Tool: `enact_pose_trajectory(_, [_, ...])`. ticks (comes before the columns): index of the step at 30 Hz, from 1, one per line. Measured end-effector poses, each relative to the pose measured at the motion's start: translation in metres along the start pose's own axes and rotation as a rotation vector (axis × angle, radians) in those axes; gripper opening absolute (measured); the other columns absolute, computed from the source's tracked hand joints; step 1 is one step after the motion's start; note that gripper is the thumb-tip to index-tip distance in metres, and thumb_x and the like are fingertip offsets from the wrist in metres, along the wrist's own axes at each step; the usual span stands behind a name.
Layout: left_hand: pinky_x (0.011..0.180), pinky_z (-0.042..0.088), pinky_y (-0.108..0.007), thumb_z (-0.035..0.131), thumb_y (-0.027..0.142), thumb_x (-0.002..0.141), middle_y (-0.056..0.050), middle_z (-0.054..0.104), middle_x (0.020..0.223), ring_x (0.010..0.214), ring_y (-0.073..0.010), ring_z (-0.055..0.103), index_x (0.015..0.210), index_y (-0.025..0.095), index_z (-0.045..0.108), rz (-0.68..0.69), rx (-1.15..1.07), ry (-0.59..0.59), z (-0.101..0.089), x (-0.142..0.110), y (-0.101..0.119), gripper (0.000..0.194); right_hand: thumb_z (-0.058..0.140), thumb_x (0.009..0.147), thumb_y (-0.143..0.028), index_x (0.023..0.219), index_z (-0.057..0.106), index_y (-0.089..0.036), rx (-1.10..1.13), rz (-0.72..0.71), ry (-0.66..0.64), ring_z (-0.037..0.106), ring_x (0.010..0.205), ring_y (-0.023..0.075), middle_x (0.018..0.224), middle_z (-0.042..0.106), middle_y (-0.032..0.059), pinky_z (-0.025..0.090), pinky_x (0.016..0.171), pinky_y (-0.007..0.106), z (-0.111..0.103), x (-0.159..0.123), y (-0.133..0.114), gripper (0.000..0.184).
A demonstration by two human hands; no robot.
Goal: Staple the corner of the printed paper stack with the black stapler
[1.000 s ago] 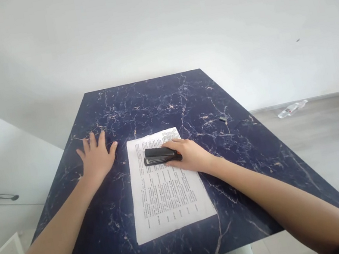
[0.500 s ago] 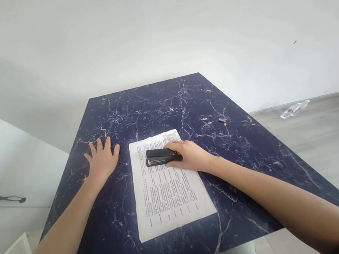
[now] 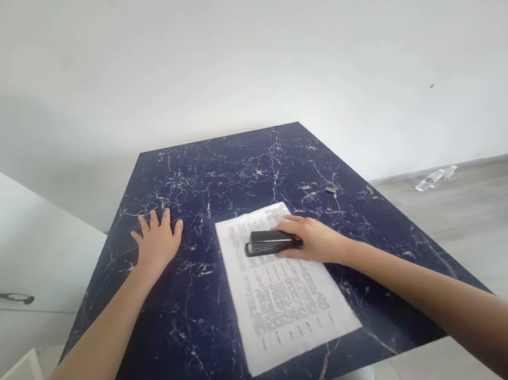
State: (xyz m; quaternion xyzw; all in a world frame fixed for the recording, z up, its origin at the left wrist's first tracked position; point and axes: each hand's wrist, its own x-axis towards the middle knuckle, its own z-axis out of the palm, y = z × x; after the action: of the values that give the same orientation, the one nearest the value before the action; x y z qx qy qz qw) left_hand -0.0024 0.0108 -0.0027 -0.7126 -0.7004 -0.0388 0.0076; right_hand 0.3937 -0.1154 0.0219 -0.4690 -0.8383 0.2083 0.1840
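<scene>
My right hand (image 3: pixel 314 238) is wrapped around the rear end of a black stapler (image 3: pixel 270 241), which lies on the upper part of a printed sheet of paper (image 3: pixel 284 302). The stapler's front end points left, and its rear is hidden in my palm. Whether there is more than one sheet I cannot tell. To the left, my left hand (image 3: pixel 158 243) rests flat on the dark blue marbled table (image 3: pixel 212 177) with its fingers spread, apart from the paper.
A small dark piece (image 3: pixel 330 190) lies on the table's right side. Beyond, on the floor, is a clear plastic package (image 3: pixel 435 177). A white cabinet with a dark handle (image 3: pixel 8 297) stands at left, and a pale wall (image 3: pixel 228 44) rises behind the table.
The paper and the stapler have slid right and a little toward me together with my right hand, and the paper looks slightly turned. My left hand stays flat on the table.
</scene>
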Motion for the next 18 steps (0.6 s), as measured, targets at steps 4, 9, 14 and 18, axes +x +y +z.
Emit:
enact_pose_trajectory(4, [0.121,0.020,-0.078,0.021,0.060,0.107,-0.023,0.025,0.174,0.161,-0.0526,0.014,0.169,0.016,0.034,0.001,-0.003,0.009,0.001,0.000,0.000,0.077,0.072,0.094,-0.046,0.136,0.065,-0.029,-0.047,0.122,0.079,0.060,0.141,0.0353,0.115,0.079,0.0034,0.044,0.122,0.055,-0.021,-0.077,0.041,0.046])
enact_pose_trajectory(9, [0.121,0.018,-0.078,0.019,0.060,0.106,-0.023,0.025,0.174,0.161,-0.0529,0.013,0.169,0.016,0.034,-0.009,-0.005,0.003,0.001,0.002,0.001,0.078,0.075,0.090,-0.050,0.131,0.070,-0.026,-0.134,0.337,0.186,0.054,0.145,0.0417,0.123,0.078,0.0115,0.062,0.100,0.050,-0.039,-0.152,0.078,0.048])
enact_pose_trajectory(14, [0.120,0.020,-0.079,0.020,0.058,0.106,-0.025,0.027,0.173,0.160,-0.0540,0.015,0.167,0.013,0.036,-0.010,-0.005,0.020,-0.004,-0.001,0.004,0.077,0.076,0.090,-0.051,0.131,0.070,-0.029,-0.146,0.314,0.182,0.054,0.145,0.0419,0.123,0.078,0.0105,0.063,0.097,0.049,-0.040,-0.156,0.086,0.047])
enact_pose_trajectory(18, [0.120,0.021,-0.079,0.021,0.057,0.107,-0.025,0.028,0.173,0.160,-0.0537,0.016,0.167,0.013,0.037,-0.007,-0.003,0.019,-0.005,-0.004,0.008,0.076,0.082,0.084,-0.055,0.132,0.071,-0.029,-0.070,0.315,0.261,0.066,0.132,0.0414,0.127,0.077,0.0115,0.063,0.097,0.049,-0.039,-0.150,0.082,0.056])
